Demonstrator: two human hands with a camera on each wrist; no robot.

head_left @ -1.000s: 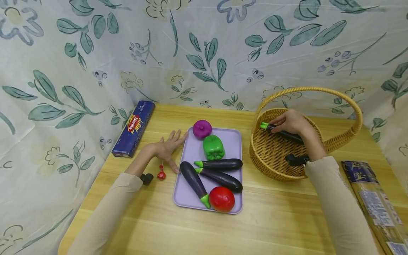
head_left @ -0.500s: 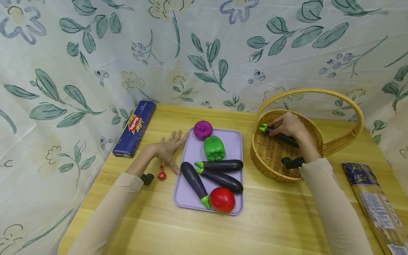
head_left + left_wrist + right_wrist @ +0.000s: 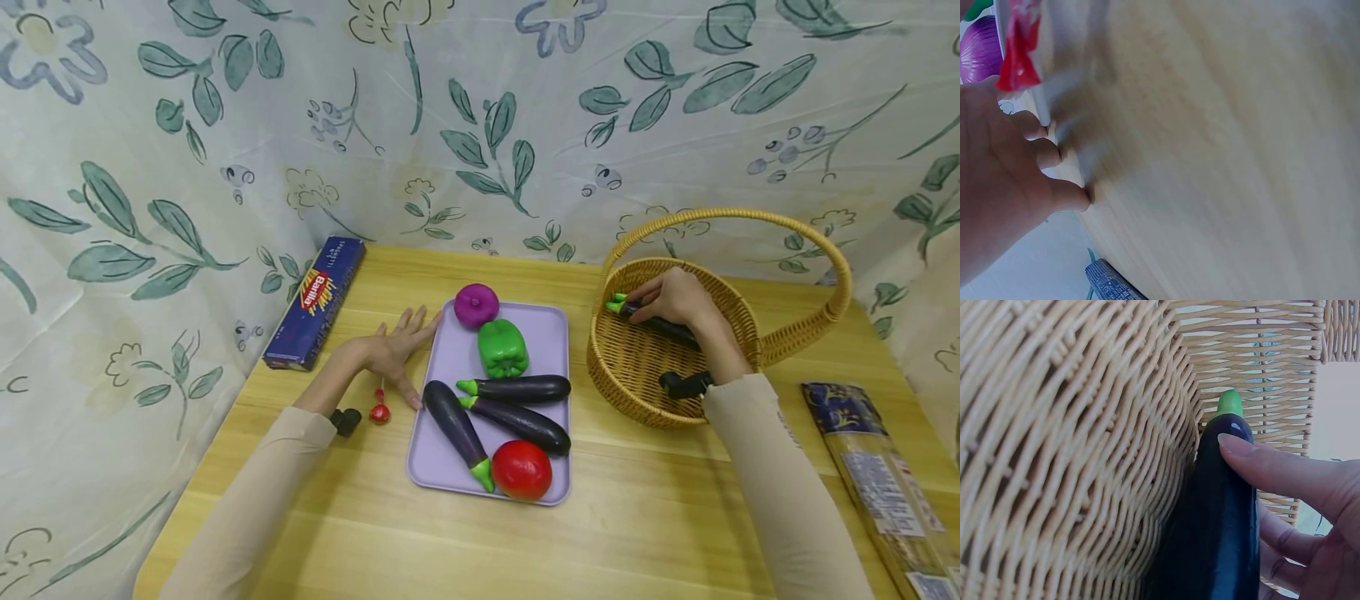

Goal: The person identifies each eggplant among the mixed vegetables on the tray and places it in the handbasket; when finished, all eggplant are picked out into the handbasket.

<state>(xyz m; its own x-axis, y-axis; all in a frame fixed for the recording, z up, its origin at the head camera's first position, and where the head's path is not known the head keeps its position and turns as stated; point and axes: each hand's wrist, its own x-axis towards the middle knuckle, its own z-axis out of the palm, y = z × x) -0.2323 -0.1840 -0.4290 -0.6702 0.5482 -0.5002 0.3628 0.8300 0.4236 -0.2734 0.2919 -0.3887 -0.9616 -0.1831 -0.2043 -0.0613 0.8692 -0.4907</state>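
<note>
1. Under my right hand, inside the wicker basket: eggplant, lying along the woven wall.
2. Right hand state: pinching that eggplant, thumb on its dark skin just below the green stem end, other fingers on the far side, partly hidden by it.
3. Basket handle: arches above and to the right of my right hand. Right-hand wrist camera: below that hand, in front of the basket's inside.
4. Left hand state: spread, palm down, fingers apart, holding nothing. Thumb and index tip at the near edge of the lilac tray; can't tell if they press on it.
5. Right of my left hand, on the tray: purple onion up by the index finger, green bell pepper below it, two sideways eggplants lower down, slanted eggplant next to my thumb, red tomato touching its green end.
6. Left of and beyond my left hand: blue Barilla spaghetti box.
7. Just below my left palm: small red pendant, exact kind unclear.
8. Well right of and below my right hand, past the sleeve: pasta packet, on the wooden table.
9. Beyond both hands: floral curtain.
</note>
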